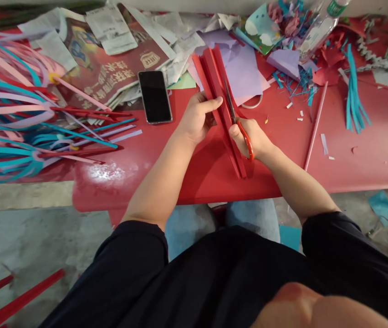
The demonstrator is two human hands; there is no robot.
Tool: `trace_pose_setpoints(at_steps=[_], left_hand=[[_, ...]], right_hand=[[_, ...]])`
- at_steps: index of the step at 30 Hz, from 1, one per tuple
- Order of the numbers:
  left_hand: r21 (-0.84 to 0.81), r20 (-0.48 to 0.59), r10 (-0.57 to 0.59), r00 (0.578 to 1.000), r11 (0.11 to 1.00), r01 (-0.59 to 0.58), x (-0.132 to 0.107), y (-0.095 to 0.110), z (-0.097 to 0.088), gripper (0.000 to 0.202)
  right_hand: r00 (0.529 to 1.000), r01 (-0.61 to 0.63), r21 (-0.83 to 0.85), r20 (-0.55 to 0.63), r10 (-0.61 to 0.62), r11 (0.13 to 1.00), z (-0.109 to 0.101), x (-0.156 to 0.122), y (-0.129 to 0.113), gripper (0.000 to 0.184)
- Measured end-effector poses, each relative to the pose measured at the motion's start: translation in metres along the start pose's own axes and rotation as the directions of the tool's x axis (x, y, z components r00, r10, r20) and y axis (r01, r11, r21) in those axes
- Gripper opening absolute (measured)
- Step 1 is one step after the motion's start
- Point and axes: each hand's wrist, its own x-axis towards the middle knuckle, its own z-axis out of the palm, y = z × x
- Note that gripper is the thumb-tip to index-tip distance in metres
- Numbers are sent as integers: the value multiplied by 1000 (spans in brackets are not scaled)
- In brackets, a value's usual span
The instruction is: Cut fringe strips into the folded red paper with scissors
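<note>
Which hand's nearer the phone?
Left. The left hand is just right of the phone, gripping the folded red paper; the right hand is farther right, across that paper, holding the scissors.

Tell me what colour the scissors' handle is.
The scissors' handle is orange-red, best seen in the head view, at the right hand.

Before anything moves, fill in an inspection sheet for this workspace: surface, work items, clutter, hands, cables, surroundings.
Surface: red table, small scraps at right.
Work items: long red paper; orange-handled scissors, blades along the paper.
Clutter: phone, newspaper, tilted bottle, streamers at left.
Hands: left hand grips the paper; right hand holds the scissors.
Cables: nothing seen.
Surroundings: grey floor with red strips and a blue sheet.
</note>
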Motion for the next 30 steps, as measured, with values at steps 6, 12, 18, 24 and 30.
trace_pose_setpoints(at_steps=[6,12,18,24,30], left_hand=[[10,-6,-17,1000,1000,17,1,0,0,11],[-4,-6,11,1000,1000,-11,4,-4,0,9],[0,-22,21,1000,1000,-21,5,-5,0,9],[21,-42,20,999,1000,-19,5,-4,-1,8],[17,-76,43,996,999,-42,7,-3,1,24]], right_hand=[[999,-34,32,-12,34,999,0,-2,2,81],[999,-49,35,-17,49,998,3,-1,3,80],[999,-51,30,-17,51,998,5,-1,3,77],[997,-58,13,-44,58,998,7,-2,3,80],[999,-39,-21,-27,39,999,5,-1,3,77]])
